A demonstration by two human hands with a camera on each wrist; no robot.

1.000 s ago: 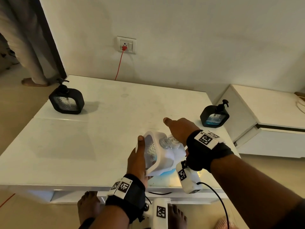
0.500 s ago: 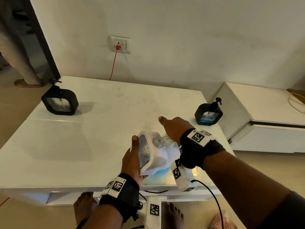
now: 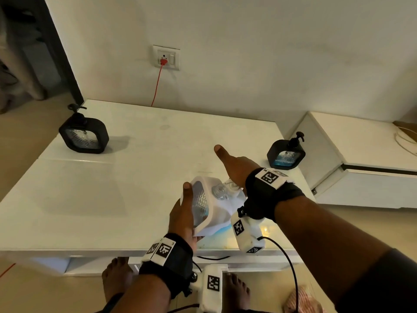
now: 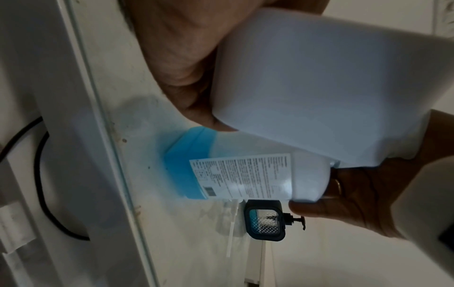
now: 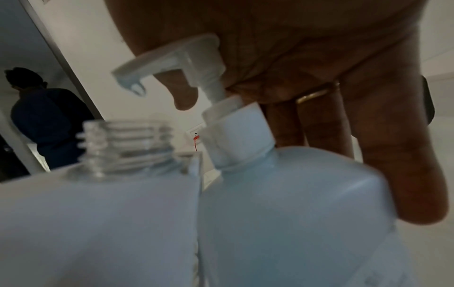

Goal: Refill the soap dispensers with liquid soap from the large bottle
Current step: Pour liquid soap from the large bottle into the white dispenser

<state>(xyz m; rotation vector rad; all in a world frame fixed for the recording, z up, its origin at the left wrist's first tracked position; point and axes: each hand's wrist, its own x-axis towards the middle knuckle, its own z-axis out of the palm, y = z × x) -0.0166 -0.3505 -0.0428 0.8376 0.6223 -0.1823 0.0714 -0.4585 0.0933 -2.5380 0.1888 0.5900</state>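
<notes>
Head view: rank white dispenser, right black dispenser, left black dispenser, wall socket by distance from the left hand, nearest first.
1. White dispenser: gripped by the left hand, near table edge.
2. Right black dispenser: right side of the table.
3. Left black dispenser: far left corner.
4. Wall socket: on the wall beyond the table.
</notes>
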